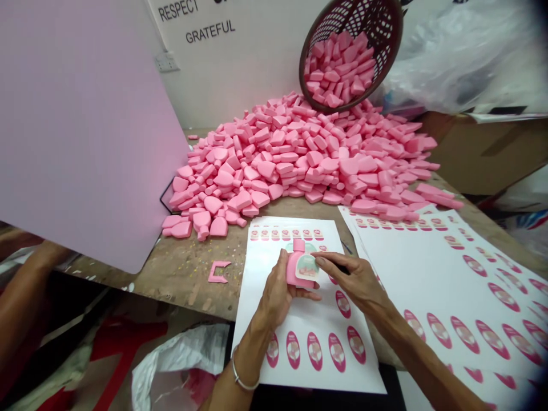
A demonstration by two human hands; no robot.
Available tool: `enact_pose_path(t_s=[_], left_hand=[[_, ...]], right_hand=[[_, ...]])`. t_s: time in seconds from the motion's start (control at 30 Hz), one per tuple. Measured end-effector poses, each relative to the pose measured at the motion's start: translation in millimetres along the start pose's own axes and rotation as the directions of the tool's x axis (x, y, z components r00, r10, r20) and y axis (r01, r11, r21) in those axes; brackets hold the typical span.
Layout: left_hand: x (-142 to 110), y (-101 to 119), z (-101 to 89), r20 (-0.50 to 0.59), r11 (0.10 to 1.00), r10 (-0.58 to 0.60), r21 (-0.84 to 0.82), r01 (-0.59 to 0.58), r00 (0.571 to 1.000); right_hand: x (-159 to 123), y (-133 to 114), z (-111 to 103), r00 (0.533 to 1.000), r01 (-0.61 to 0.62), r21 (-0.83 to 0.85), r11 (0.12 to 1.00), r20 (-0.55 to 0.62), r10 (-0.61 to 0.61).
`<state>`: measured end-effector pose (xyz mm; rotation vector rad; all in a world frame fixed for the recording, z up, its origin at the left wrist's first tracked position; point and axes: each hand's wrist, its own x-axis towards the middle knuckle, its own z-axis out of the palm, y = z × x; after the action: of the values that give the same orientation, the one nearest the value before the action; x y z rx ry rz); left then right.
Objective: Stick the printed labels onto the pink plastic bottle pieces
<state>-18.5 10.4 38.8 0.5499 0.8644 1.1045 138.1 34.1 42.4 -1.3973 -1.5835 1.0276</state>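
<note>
My left hand (276,288) is wrapped round a small pink plastic bottle (291,273), which stands nearly upright with its neck up. A pale green and white sticker (307,267) lies against the bottle's front. At the sticker's upper right edge, the thumb and fingertips of my right hand (349,274) are pinched together on it. Whether the whole sticker is stuck down I cannot tell. Both hands are above a white sheet of printed stickers (291,311) with pink ovals along its lower part and small labels across its top.
A large heap of pink bottles (278,154) covers the table's back, fed from a tipped brown basket (305,85). More sticker sheets (398,257) lie right. A pink C-shaped piece (219,272) rests left. A pale panel (85,125) stands left, a co-worker's arm (25,285) below it.
</note>
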Motion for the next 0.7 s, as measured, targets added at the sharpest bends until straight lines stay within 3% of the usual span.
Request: enact_pose_path(t_s=[0.7], left_hand=[[-5.5,3.7,2.8,0.024,0.999,-0.002,-0.033,0.003,1.000]], right_hand=[[-4.1,-7.3,10.7,0.997,0.048,0.014,0.999,-0.054,-0.047]])
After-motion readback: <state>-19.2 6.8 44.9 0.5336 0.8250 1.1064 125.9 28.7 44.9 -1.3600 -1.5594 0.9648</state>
